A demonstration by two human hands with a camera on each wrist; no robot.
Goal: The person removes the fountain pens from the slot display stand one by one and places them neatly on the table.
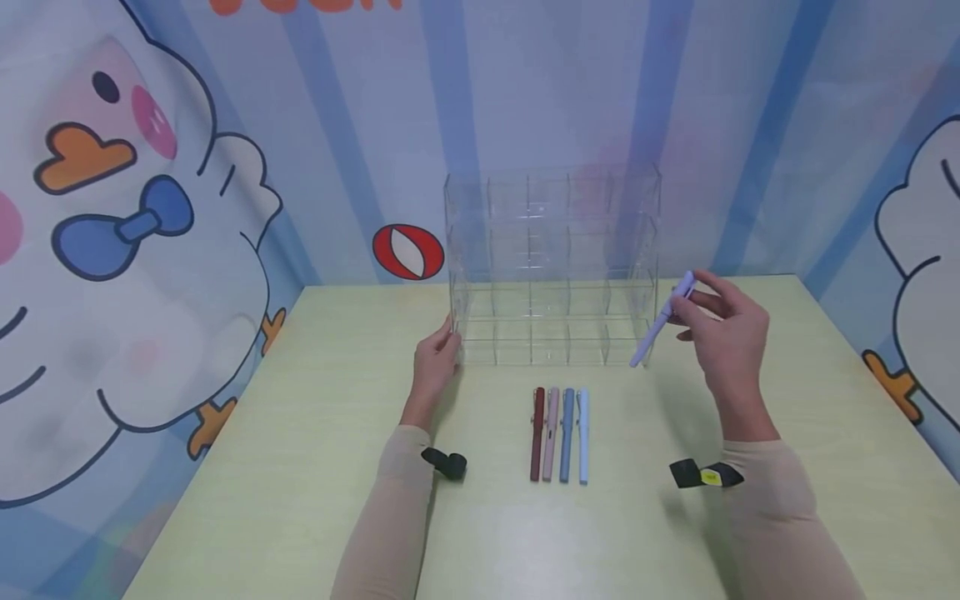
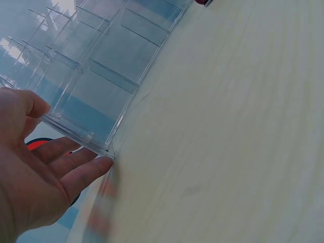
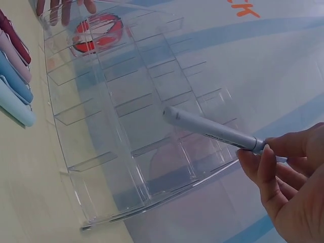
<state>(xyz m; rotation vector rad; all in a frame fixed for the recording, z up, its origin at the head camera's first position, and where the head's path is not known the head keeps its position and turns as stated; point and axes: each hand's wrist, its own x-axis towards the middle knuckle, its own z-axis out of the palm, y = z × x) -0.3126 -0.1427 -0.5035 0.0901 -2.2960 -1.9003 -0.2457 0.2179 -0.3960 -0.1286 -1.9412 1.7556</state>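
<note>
My right hand (image 1: 731, 333) pinches a lavender pen (image 1: 660, 325) by its clip end. The pen slants down to the left, in front of the right edge of a clear compartment rack (image 1: 551, 325). In the right wrist view the pen (image 3: 212, 130) points toward the rack's see-through cells. My left hand (image 1: 437, 358) grips the rack's left side, low down. In the left wrist view the thumb is on one side of the rack's edge (image 2: 76, 132) and the fingers are on the other.
Before the rack several pens lie side by side: a dark red pen (image 1: 537, 433), a mauve pen (image 1: 551, 433), a blue pen (image 1: 567, 433) and a pale blue pen (image 1: 583, 433). A printed cloth backdrop (image 1: 360, 150) hangs behind the pale table (image 1: 285, 467).
</note>
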